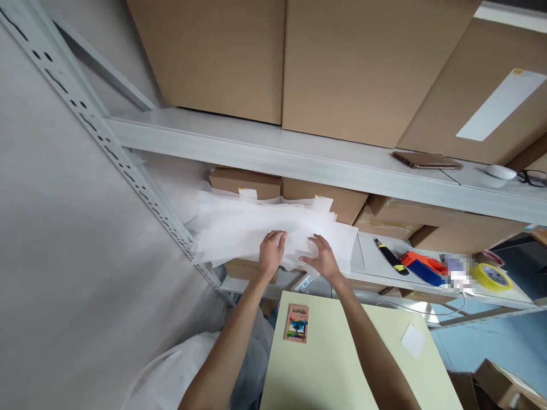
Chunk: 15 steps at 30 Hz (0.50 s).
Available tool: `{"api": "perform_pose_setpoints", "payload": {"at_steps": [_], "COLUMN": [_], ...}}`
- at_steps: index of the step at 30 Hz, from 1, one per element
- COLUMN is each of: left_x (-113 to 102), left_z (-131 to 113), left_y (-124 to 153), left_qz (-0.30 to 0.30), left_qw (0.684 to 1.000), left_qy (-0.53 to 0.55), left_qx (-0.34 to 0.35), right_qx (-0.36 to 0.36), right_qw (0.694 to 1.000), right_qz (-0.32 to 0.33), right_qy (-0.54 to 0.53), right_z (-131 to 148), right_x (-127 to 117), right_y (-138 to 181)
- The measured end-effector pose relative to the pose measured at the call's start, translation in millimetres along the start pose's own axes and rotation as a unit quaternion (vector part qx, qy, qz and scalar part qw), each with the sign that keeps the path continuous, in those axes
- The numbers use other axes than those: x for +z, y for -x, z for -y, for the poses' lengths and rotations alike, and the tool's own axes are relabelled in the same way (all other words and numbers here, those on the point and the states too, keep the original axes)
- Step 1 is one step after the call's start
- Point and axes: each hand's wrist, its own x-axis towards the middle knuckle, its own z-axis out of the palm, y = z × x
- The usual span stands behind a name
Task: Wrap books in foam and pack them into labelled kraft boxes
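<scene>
A loose pile of thin white sheets [235,228] lies on the middle shelf, its edges uneven. They look like foam or paper, but I cannot tell which. Over the front of the pile, my left hand [272,251] has its fingers drawn together, pinching the edge of a white sheet. To its right is my right hand [323,259], thumb and curved fingers apart, close to the sheets with nothing gripped. On the pale yellow table [325,347] below my arms lies a small printed packet [297,323] with a colourful picture.
Large cardboard boxes [222,57] fill the upper shelf, with a phone [427,160] and glasses [534,177] on its edge. Right of the pile are a utility knife [390,256], an orange and blue tape dispenser [423,269] and yellow tape [492,277]. A metal post [106,148] stands left.
</scene>
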Motion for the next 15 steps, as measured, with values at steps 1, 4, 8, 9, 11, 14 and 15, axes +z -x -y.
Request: {"api": "perform_pose_setpoints", "payload": {"at_steps": [1,4,8,9,11,14,15], "left_x": [0,-1,0,0,1,3,4], "left_z": [-2,-6,-13,-15,-18,-22,-22], "left_y": [-1,-1,7,10,17,25,27], "left_qz": [0.003,0.019,0.036,0.040,0.053,0.078,0.082], "left_qw": [1.000,0.999,0.998,0.998,0.997,0.995,0.994], "left_qy": [-0.007,-0.025,-0.033,-0.030,-0.015,0.017,0.026], "left_qx": [0.007,0.023,0.044,0.049,0.059,0.063,0.060], "right_qx": [-0.024,-0.063,-0.091,-0.095,-0.096,-0.083,-0.076], "right_qw": [1.000,0.997,0.993,0.992,0.991,0.989,0.990], "right_qz": [-0.004,-0.036,-0.065,-0.075,-0.097,-0.109,-0.106], "right_qy": [0.001,0.018,0.027,0.021,-0.004,-0.046,-0.053], "right_z": [1,6,10,11,13,13,12], "right_x": [-3,-14,-32,-35,-41,-44,-45], "right_y": [3,6,2,1,-1,-1,0]}}
